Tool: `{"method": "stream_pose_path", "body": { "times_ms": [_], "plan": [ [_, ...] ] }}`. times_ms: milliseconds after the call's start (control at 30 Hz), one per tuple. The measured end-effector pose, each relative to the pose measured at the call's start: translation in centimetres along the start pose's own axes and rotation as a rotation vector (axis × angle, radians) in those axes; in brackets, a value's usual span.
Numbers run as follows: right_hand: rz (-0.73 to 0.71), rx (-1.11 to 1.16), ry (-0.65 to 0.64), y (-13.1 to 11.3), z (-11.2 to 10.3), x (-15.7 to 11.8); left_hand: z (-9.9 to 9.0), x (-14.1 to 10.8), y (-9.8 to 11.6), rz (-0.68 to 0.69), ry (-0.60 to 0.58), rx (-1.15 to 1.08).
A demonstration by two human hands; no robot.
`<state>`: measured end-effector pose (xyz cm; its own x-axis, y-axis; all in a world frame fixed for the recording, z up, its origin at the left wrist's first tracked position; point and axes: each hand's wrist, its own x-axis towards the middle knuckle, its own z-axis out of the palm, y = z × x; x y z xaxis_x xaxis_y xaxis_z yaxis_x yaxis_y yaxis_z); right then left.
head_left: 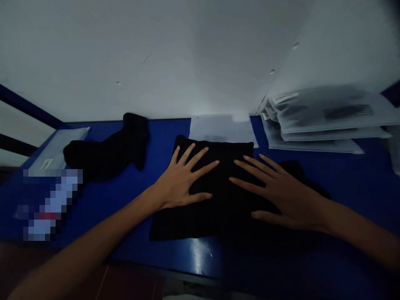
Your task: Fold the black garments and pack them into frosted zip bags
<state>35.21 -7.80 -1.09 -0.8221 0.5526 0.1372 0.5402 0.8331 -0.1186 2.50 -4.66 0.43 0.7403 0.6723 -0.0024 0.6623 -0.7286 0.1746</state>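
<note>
A black cloth garment [200, 221] lies spread on the blue table, its far edge fairly straight and its right part lost in shadow. My left hand [184, 179] rests flat on its left half with the fingers spread. On the right half, my right hand [271, 191] also lies palm down, fingers apart. Neither hand grips anything. Just beyond the garment's far edge is a white sheet [221, 125], partly covered by the cloth. What kind of garment it is, I cannot tell.
Frosted plastic bags [325, 112] with dark contents are stacked at the back right. Another bunched black cloth [109, 150] lies left, near a flat plastic bag [56, 146] and a blurred-out item [53, 204]. A pale wall [156, 54] stands behind the blue table [168, 129].
</note>
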Motion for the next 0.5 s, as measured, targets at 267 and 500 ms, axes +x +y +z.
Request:
{"method": "stream_pose_path", "body": {
  "times_ms": [267,500],
  "plan": [
    [-0.032,-0.011,0.095,0.3,0.0,0.1,-0.8,0.2,0.1,0.108,0.098,0.015],
    [-0.334,-0.098,0.374,-2.5,-2.4,-1.1,-1.1,-0.3,2.5,0.619,0.114,-0.218]
  ]
}}
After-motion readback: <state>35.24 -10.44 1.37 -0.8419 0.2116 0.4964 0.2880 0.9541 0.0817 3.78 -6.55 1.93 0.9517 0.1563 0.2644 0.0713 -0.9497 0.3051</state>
